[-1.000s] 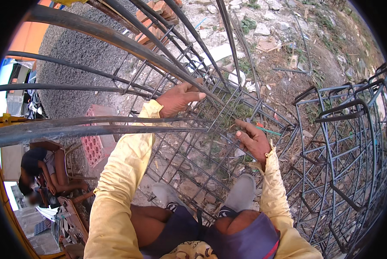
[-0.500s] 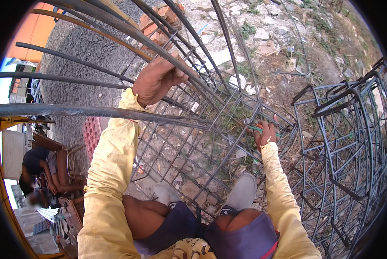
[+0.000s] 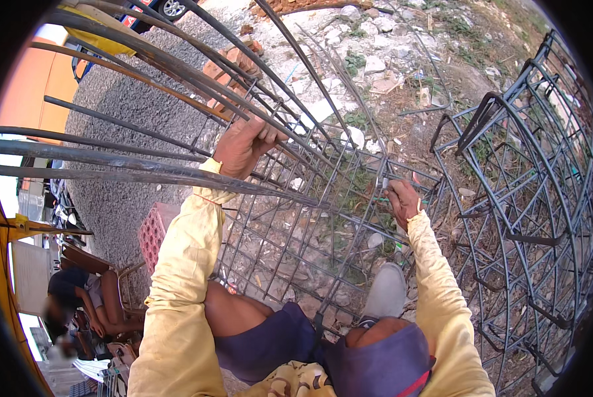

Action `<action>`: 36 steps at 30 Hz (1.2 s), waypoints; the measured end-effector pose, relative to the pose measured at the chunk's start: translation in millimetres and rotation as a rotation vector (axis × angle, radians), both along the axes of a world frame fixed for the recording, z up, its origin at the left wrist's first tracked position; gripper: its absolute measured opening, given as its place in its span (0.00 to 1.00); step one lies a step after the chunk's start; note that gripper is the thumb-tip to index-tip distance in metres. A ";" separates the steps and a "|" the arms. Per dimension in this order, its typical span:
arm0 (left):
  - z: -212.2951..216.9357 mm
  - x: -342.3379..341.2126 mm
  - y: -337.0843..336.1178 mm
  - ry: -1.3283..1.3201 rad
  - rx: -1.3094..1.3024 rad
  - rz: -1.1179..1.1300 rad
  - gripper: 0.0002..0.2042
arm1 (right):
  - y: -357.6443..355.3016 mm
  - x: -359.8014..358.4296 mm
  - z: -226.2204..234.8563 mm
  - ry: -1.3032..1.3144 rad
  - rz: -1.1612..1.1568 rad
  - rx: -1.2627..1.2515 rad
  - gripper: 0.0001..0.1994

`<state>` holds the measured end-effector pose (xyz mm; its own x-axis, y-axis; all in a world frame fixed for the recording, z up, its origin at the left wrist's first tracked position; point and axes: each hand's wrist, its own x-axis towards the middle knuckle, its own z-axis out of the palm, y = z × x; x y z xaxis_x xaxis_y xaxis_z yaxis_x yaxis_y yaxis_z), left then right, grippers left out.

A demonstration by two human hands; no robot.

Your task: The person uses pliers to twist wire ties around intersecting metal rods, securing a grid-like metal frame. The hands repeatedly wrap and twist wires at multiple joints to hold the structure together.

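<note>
I look down at a rebar cage (image 3: 290, 238) made of long steel bars and thin crossing ties. My left hand (image 3: 243, 142), in a yellow sleeve, is closed around one of the long upright bars (image 3: 197, 79) high on the cage. My right hand (image 3: 402, 202) is lower and to the right, fingers pinched at a crossing of the mesh where a small green-handled tool or wire shows. What exactly it grips is too small to tell. My grey shoe (image 3: 386, 291) rests at the cage's foot.
A second rebar cage (image 3: 528, 198) stands at the right. Rubble, stones and weeds cover the ground beyond. A gravel heap (image 3: 111, 112) lies at the left, with a pink crate (image 3: 152, 231) beside it. A seated person (image 3: 78, 298) is at lower left.
My left hand has climbed up the bars and now grips one higher. My right hand has shifted up and right along the mesh. The view has tilted slightly.
</note>
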<state>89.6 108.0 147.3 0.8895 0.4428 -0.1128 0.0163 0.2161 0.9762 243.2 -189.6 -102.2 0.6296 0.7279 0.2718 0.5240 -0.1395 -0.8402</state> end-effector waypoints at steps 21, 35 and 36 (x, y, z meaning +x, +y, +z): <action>-19.9 15.1 6.7 -0.080 0.165 -0.053 0.17 | -15.3 -60.1 78.1 1.070 0.333 -0.447 0.14; -24.8 13.8 12.9 -0.128 0.124 -0.063 0.14 | 76.8 -41.5 62.4 0.170 0.464 -0.481 0.32; -24.1 13.6 12.6 -0.129 0.117 -0.070 0.14 | 76.6 -47.7 71.2 0.133 0.411 -0.539 0.32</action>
<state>103.2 120.6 123.2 0.9223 0.3828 0.0527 -0.0997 0.1041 0.9896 195.5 -113.0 -31.0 0.2766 0.9264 -0.2555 0.5214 -0.3681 -0.7698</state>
